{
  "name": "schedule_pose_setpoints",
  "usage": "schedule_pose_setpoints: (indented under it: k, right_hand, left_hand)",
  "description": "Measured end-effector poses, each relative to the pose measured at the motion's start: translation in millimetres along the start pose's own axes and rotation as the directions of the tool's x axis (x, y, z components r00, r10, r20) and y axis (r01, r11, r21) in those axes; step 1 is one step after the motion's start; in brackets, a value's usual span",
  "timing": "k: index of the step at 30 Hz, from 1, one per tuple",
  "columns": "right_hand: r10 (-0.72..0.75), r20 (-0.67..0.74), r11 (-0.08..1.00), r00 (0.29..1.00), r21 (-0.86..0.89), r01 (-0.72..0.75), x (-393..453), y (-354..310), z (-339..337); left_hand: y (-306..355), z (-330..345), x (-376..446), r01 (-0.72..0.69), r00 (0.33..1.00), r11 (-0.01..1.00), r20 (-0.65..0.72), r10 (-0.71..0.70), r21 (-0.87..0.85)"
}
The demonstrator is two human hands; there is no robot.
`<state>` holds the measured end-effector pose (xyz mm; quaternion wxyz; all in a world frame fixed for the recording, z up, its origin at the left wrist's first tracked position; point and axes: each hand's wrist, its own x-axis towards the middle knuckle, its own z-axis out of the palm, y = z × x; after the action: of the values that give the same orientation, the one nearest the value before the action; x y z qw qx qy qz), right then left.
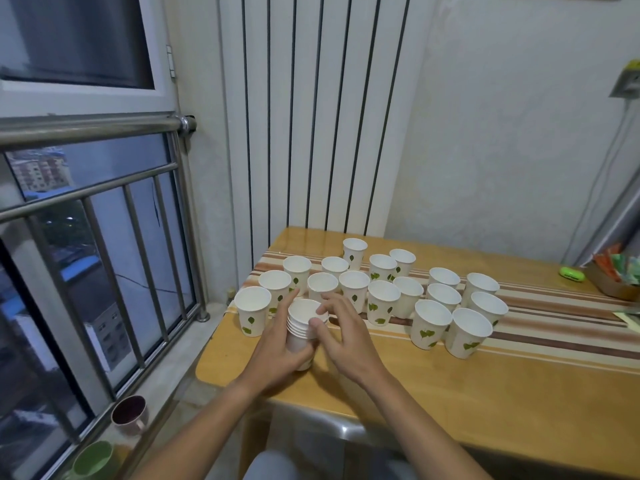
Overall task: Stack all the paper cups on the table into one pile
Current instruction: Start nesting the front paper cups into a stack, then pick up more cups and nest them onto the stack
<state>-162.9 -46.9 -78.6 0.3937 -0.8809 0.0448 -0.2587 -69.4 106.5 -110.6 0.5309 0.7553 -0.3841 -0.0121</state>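
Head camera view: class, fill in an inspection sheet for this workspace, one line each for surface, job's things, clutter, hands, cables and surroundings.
Surface: wooden table with a striped runner.
Job's things: nested cup stack near the table's left front; many single paper cups upright across the runner.
Clutter: green case and a box of packets at far right.
Hands: left hand wraps the stack; right hand touches its rim.
Cables: one runs down the right wall from a socket.
Surroundings: radiator behind; barred window left; two mugs on the sill.
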Motion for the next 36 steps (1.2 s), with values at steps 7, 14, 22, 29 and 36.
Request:
schedule_pose_setpoints:
  k: [7, 14, 22, 29, 36]
  right_hand:
    - [0.097, 0.030, 0.994, 0.995, 0.055, -0.098, -3, -1, 9]
    - [0.178, -0.041, 0.982, 0.983, 0.079, -0.174, 2, 17, 2]
    - [0.238, -0.136, 0.971, 0.962, 0.066, -0.231, -3, 42, -3]
    - [0.261, -0.169, 0.965, 0.951, 0.068, -0.253, -3, 47, 3]
    - [0.256, -0.162, 0.966, 0.953, 0.070, -0.248, -5, 49, 0]
  left_hand:
    - [3, 0, 1, 0.004, 1.000, 1.000, 0.021, -0.005, 0.008]
    - [-1, 0, 5, 0.006, 0.993, 0.999, 0.116, -0.010, 0.037]
    - [-19, -5, 6, 0.000, 0.922, 0.930, -0.360, 0.143, 0.368]
    - [-35, -5, 8, 0.280, 0.837, 0.904, -0.544, -0.065, 0.323]
    - [-44, -2, 13, 0.272, 0.830, 0.932, -0.549, -0.100, 0.241]
